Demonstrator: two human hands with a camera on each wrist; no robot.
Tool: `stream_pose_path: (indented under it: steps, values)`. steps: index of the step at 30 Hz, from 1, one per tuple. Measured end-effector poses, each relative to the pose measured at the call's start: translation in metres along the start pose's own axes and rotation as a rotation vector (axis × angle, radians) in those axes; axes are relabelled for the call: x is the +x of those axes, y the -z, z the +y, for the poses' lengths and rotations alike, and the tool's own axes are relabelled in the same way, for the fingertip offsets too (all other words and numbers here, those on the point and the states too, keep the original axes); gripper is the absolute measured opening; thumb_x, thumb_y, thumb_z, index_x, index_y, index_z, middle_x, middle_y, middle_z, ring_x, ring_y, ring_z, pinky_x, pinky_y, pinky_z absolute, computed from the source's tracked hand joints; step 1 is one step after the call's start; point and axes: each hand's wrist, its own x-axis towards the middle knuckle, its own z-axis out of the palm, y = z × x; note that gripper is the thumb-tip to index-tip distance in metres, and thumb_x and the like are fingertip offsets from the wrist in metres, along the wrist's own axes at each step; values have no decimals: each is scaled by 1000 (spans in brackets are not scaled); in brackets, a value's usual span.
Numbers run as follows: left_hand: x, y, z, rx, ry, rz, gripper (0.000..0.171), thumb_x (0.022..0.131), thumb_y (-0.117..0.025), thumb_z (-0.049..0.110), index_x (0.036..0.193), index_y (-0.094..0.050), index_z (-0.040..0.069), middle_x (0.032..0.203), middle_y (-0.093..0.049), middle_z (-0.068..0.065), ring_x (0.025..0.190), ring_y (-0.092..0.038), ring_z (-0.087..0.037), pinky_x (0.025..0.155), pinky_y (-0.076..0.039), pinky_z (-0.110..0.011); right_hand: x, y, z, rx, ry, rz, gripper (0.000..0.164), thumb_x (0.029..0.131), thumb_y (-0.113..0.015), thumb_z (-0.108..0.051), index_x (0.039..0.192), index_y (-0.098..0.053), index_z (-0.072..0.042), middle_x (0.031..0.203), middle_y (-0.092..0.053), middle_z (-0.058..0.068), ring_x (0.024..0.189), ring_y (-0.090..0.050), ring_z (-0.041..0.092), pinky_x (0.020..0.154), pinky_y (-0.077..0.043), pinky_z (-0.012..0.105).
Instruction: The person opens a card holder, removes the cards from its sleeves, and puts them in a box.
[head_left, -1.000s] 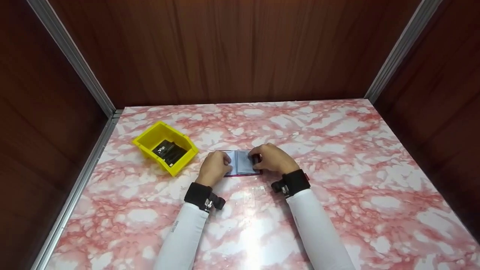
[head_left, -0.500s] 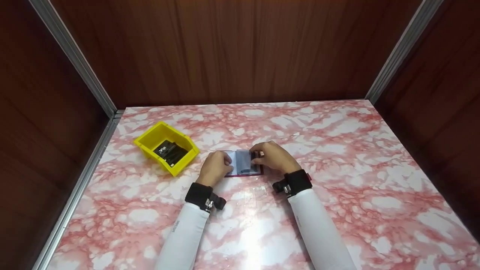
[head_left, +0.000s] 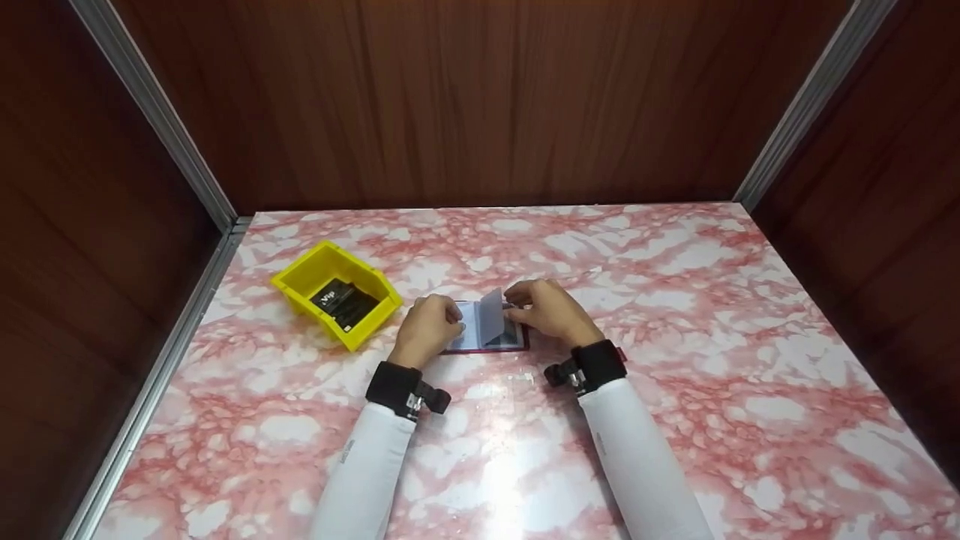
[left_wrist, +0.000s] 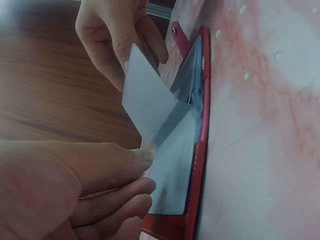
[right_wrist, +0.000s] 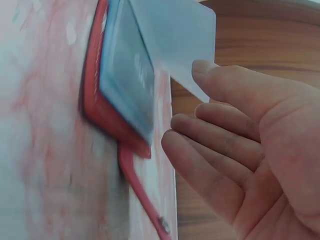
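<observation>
A red card holder lies spread on the table between both hands. One clear plastic sleeve stands up from its middle. The sleeves on the right half look dark, with pale marks showing through. From the cover's right end sticks out a red strap with a metal snap. My left hand is over the left half, thumb and fingers loosely bent at the flat sleeve. On the other side, my right hand has its fingers spread loosely, its thumb overlapping the raised sleeve's edge.
A yellow bin stands left of the hands on the pink and white marbled table. Inside it lie black cards, the top one lettered "Vip". A wood-grain panel rises behind the table, with side panels left and right.
The sleeve on the right half has been lifted and turned leftward until it stands upright, uncovering a darker sleeve. My right fingers have loosened and spread beside it; my left hand has risen slightly.
</observation>
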Motion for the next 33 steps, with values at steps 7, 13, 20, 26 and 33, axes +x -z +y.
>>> stream_pose_path:
  steps: [7, 13, 20, 26, 33]
  values:
    - [6, 7, -9, -6, 24, 46, 7, 94, -79, 14, 96, -79, 7, 91, -77, -8, 80, -67, -20, 77, -57, -34, 1, -10, -18, -3, 27, -16, 38, 101, -77, -24, 134, -75, -4, 131, -80, 13, 126, -76, 29, 111, -59, 47]
    - [27, -4, -38, -2, -1, 64, 4, 92, -80, 13, 94, -80, 10, 91, -78, -7, 84, -69, -20, 81, -59, -36, 3, -26, -30, -122, 141, -66, 34, 101, -78, -23, 130, -78, -4, 128, -81, 12, 123, -77, 26, 108, -60, 45]
    - [33, -4, -47, 7, 0, 90, 6, 90, -76, 11, 94, -81, 13, 92, -79, -5, 90, -71, -23, 89, -59, -39, 1, -41, -38, -248, 228, -81, 29, 102, -76, -20, 127, -80, -7, 126, -82, 10, 121, -76, 28, 111, -56, 47]
    - [37, -11, -52, 18, -21, 84, 6, 89, -77, 12, 93, -80, 14, 91, -78, -4, 89, -70, -22, 86, -58, -38, -1, -45, -40, -317, 268, -87, 20, 102, -74, -18, 118, -82, -10, 116, -83, 11, 108, -76, 28, 100, -60, 49]
    - [39, -21, -58, 21, -43, 76, 6, 88, -76, 11, 92, -80, 14, 87, -77, -2, 82, -70, -19, 78, -59, -35, -1, -47, -43, -339, 301, -104, 11, 102, -72, -17, 105, -80, -11, 103, -81, 9, 91, -67, 22, 86, -58, 44]
